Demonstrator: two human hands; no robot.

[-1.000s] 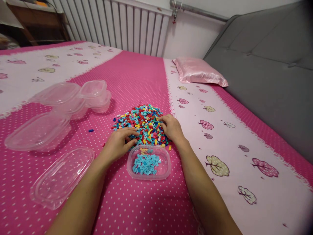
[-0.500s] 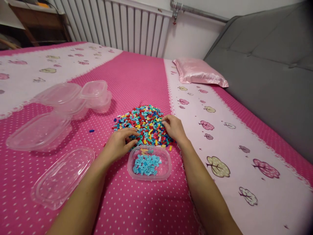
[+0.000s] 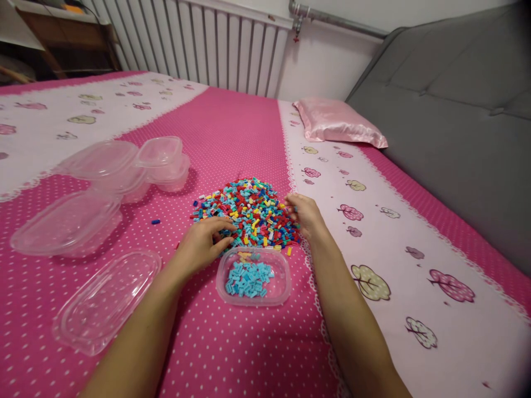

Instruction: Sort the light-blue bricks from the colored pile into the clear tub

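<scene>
A heap of small multicoloured building bricks [image 3: 253, 213] lies on the pink bedspread. My left hand [image 3: 205, 240] rests at the heap's near left edge, thumb and fingers apart and curved, with nothing visible between them. At the right edge of the heap is my right hand [image 3: 305, 214]; its fingers are loosely bent and apart, and I see no brick in them. Between my forearms, just in front of the heap, stands a clear plastic container [image 3: 280, 293]. It holds many light blue bricks [image 3: 249, 279] and a few yellowish ones along its far side.
Lidded clear containers [image 3: 68, 221] stand to the left, some stacked. A loose clear lid [image 3: 108, 301] lies by my left forearm. One dark blue brick [image 3: 155, 221] sits apart from the heap. Farther back are a pink pillow [image 3: 338, 121], a grey headboard [image 3: 448, 105] and a radiator [image 3: 199, 47].
My right hand has shifted right, off the heap's right side to its edge, and its fingers have loosened. My left hand and the container have stayed put.
</scene>
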